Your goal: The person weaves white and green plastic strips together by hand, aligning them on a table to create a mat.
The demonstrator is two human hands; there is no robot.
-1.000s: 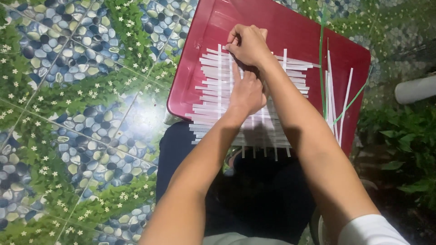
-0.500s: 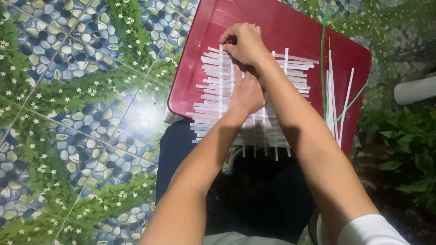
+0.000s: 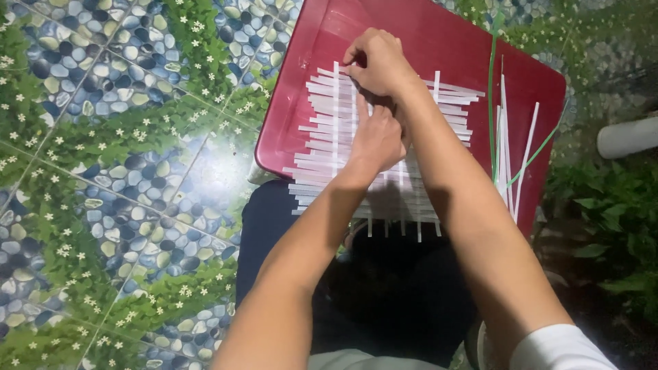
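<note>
A woven mat of white strips (image 3: 329,137) lies on a red tray (image 3: 439,41) resting on my lap. My left hand (image 3: 375,140) presses flat on the middle of the mat, fingers pointing up the weave. My right hand (image 3: 377,62) is above it at the mat's top edge, fingers pinched on the end of an upright white strip (image 3: 336,72). The two forearms cross the lower part of the mat and hide some of it.
Loose white strips (image 3: 506,147) and thin green strips (image 3: 491,103) lie on the tray's right side. The floor (image 3: 110,157) has pebble-and-leaf patterned tiles. A white pipe-like object (image 3: 627,137) and green plants (image 3: 610,226) sit at the right.
My right hand has shifted slightly left along the mat's top edge. My left hand stays pressed on the weave.
</note>
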